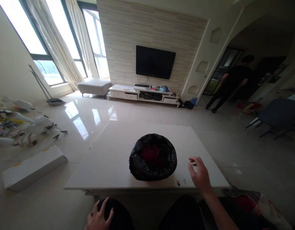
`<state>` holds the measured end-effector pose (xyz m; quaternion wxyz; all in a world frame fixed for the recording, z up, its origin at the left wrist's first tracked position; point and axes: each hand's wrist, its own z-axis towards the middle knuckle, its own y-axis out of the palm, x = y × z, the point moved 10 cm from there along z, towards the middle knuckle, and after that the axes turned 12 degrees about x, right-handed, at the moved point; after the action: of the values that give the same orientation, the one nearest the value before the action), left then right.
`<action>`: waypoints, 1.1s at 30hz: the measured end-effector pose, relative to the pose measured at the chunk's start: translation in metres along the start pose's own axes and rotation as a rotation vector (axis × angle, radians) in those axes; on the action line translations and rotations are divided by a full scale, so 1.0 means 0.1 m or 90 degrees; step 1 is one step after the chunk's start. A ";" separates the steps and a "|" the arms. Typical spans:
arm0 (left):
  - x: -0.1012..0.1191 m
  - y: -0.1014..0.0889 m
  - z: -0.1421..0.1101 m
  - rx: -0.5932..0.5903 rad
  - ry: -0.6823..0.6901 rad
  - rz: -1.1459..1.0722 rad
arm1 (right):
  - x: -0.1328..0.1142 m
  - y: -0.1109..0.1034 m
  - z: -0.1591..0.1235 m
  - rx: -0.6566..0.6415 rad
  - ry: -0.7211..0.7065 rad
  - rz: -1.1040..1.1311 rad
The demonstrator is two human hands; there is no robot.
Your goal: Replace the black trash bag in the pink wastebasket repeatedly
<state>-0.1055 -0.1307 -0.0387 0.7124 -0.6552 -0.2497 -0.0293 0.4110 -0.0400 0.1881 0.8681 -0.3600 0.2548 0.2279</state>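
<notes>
Head view: the white table (118, 153) is broad and low in front of you. The round, black-lined bin (138, 171) stands upright on it, close to your edge, mouth up, dark red showing inside; it shows no clear long axis. Your right hand (200, 176) is the nearer one, just to the bin's right and apart from it, at about the level of its near half; the bin lies directly leftward from those fingertips. That hand is empty, fingers loosely curled and parted; you cannot tell whether it touches the tabletop. Your left hand (99, 217) is empty too, fingers spread on your left knee (120, 212), below and left of the bin. Two small flat pieces (178, 183) lie between bin and right hand, by the near edge.
</notes>
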 end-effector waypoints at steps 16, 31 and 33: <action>0.09 0.00 0.02 0.010 0.013 0.046 | 1.62 0.16 -2.69 -0.191 0.276 -0.271; 0.01 0.02 0.01 0.018 -0.005 0.040 | 1.41 0.06 -2.61 -0.141 0.296 -0.247; 0.04 0.01 0.00 0.011 0.011 0.047 | 1.37 0.05 -2.59 -0.130 0.289 -0.244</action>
<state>-0.1014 -0.1294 -0.0379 0.7208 -0.6575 -0.2194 -0.0062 0.4412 -0.1994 -0.0555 0.7754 -0.5285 0.3456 -0.0017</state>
